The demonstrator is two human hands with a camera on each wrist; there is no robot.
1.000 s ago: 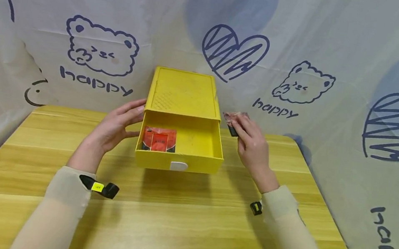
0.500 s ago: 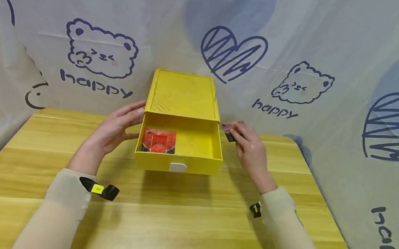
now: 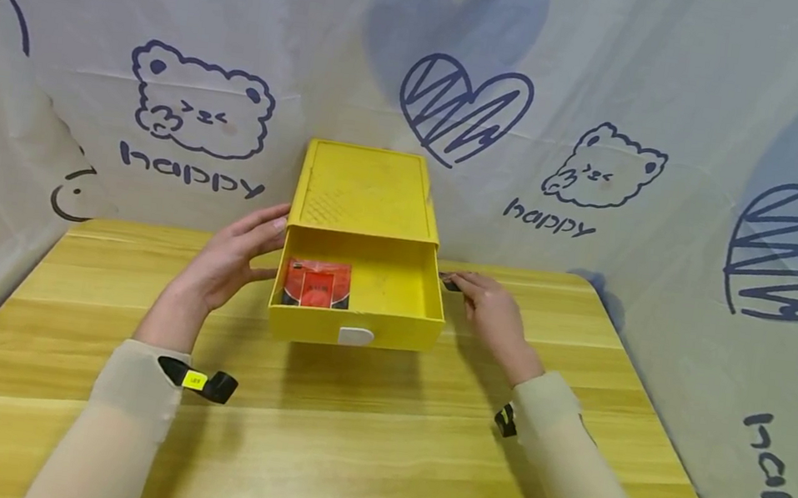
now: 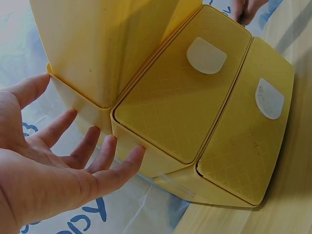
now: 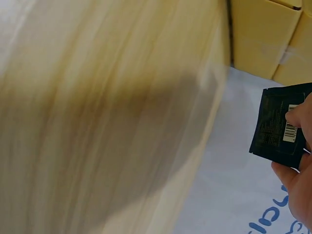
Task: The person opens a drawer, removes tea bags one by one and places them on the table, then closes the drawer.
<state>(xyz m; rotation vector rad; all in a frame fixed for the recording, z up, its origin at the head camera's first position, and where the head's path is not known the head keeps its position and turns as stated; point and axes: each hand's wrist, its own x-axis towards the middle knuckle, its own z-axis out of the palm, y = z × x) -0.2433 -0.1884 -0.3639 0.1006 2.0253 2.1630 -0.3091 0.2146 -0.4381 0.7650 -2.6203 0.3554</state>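
A yellow drawer unit (image 3: 369, 190) stands at the back of the table, its top drawer (image 3: 388, 333) pulled out. Inside that drawer, at the left, lies a red and black packet (image 3: 319, 284). The left hand (image 3: 227, 260) touches the unit's left side; in the left wrist view the fingertips of the left hand (image 4: 73, 156) rest spread along the side wall. Right of the drawer, the right hand (image 3: 496, 316) pinches a dark packet (image 3: 450, 282). In the right wrist view the right hand (image 5: 300, 170) holds this black packet (image 5: 275, 126) by its edge, barcode side showing.
Two closed drawers, the middle one (image 4: 175, 97) and the bottom one (image 4: 243, 141), sit under the pulled-out drawer. The wooden table (image 3: 356, 462) reaches back to a white cloth (image 3: 354, 16) printed with bears and hearts, which also hangs at both sides.
The right hand has moved down and slightly left with its packet, which now shows only as a thin dark edge beside the drawer. The left hand has stayed at the unit's side.
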